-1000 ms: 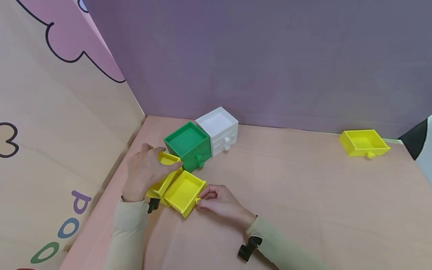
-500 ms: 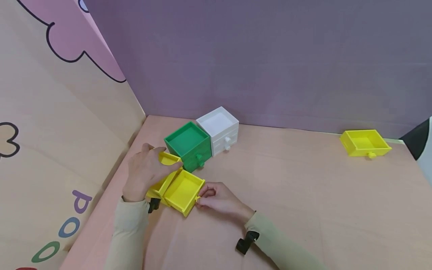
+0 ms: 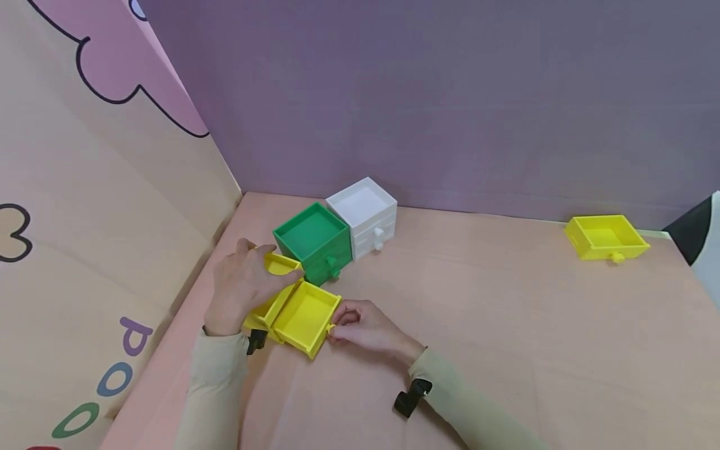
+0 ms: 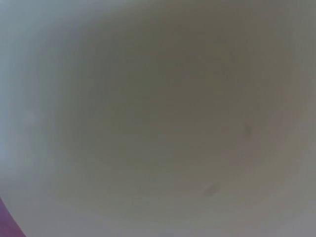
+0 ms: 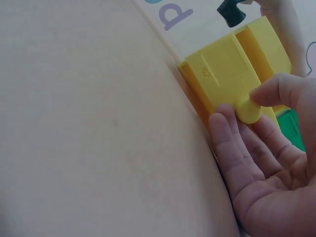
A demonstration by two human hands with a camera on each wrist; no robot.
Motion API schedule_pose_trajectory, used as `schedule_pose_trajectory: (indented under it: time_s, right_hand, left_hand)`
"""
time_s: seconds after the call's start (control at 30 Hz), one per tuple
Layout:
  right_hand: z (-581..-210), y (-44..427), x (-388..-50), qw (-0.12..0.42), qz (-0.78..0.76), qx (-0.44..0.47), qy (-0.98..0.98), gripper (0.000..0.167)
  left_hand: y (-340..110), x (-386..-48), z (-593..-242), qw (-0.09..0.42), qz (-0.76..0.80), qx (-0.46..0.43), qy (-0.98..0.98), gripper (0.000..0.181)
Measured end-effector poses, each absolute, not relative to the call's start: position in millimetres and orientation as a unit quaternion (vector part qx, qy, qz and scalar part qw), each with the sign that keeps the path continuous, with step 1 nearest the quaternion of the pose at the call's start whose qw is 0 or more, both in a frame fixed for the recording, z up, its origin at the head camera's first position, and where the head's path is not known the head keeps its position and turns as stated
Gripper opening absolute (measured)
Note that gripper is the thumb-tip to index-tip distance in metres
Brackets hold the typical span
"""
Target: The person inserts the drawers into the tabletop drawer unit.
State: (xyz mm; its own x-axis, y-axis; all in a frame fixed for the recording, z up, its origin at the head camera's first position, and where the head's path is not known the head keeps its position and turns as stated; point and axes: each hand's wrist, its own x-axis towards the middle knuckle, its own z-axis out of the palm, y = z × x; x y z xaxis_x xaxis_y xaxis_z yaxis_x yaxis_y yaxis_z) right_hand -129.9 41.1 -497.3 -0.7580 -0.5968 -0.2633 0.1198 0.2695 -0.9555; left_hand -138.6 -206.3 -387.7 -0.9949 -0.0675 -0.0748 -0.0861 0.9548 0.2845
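My left hand (image 3: 239, 287) grips a yellow cabinet frame (image 3: 267, 312) from above, fingers over its far side and thumb across its near top. A yellow drawer (image 3: 306, 317) lies at the frame's open front, its rear end touching or just inside; which, I cannot tell. With my right hand (image 3: 368, 328) I pinch the drawer's round knob (image 5: 249, 110) between thumb and fingers. The right wrist view shows the drawer's front (image 5: 217, 69) tilted beside the frame. Only a grey-brown blur fills the left wrist view.
A green cabinet (image 3: 312, 240) stands just behind the yellow frame, against a white cabinet (image 3: 362, 212). Another yellow drawer (image 3: 607, 237) sits at the table's far right edge. A patterned wall (image 3: 112, 206) rises at the left, a purple-grey one (image 3: 422, 112) at the back.
My right hand and the pinched drawer have shifted slightly away from me and toward the yellow frame. The left hand keeps its place on the frame.
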Motion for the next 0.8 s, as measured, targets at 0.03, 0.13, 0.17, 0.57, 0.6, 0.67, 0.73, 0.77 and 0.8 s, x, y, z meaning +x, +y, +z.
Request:
schedule_pose_trajectory:
  time_s: [0.03, 0.13, 0.17, 0.57, 0.6, 0.67, 0.73, 0.77, 0.8]
  right_hand:
    - [-497.0, 40.6, -130.6, 0.307, -0.582, -0.163, 0.735, 0.016]
    - [-497.1, 39.9, -132.6, 0.311, -0.584, -0.164, 0.732, 0.015]
    - [-497.5, 39.9, -133.2, 0.313, -0.583, -0.165, 0.731, 0.015]
    - [-499.8, 41.8, -139.7, 0.321, -0.587, -0.181, 0.72, 0.013]
    - [-500.0, 42.1, -140.0, 0.322, -0.587, -0.181, 0.72, 0.013]
    - [-500.4, 42.9, -140.5, 0.322, -0.586, -0.181, 0.721, 0.012]
    - [-500.4, 43.6, -140.5, 0.323, -0.584, -0.18, 0.722, 0.011]
    - [-500.2, 43.6, -140.4, 0.324, -0.584, -0.178, 0.723, 0.011]
    - [-499.9, 43.5, -140.3, 0.324, -0.583, -0.177, 0.724, 0.011]
  left_hand:
    - [-206.3, -138.7, -387.4, 0.032, 0.146, -0.039, 0.988, 0.083]
    - [-206.5, -138.9, -386.9, 0.03, 0.146, -0.037, 0.988, 0.083]
    - [-206.5, -139.0, -386.9, 0.031, 0.146, -0.037, 0.988, 0.083]
    - [-207.1, -139.2, -386.3, 0.028, 0.14, -0.039, 0.989, 0.083]
    - [-207.0, -139.2, -386.2, 0.027, 0.14, -0.039, 0.989, 0.084]
    - [-206.9, -139.1, -386.3, 0.028, 0.142, -0.04, 0.989, 0.084]
    - [-206.8, -138.8, -386.2, 0.03, 0.142, -0.04, 0.989, 0.084]
    - [-206.9, -138.7, -386.1, 0.03, 0.142, -0.04, 0.989, 0.084]
    - [-207.1, -138.7, -386.2, 0.029, 0.142, -0.039, 0.989, 0.084]
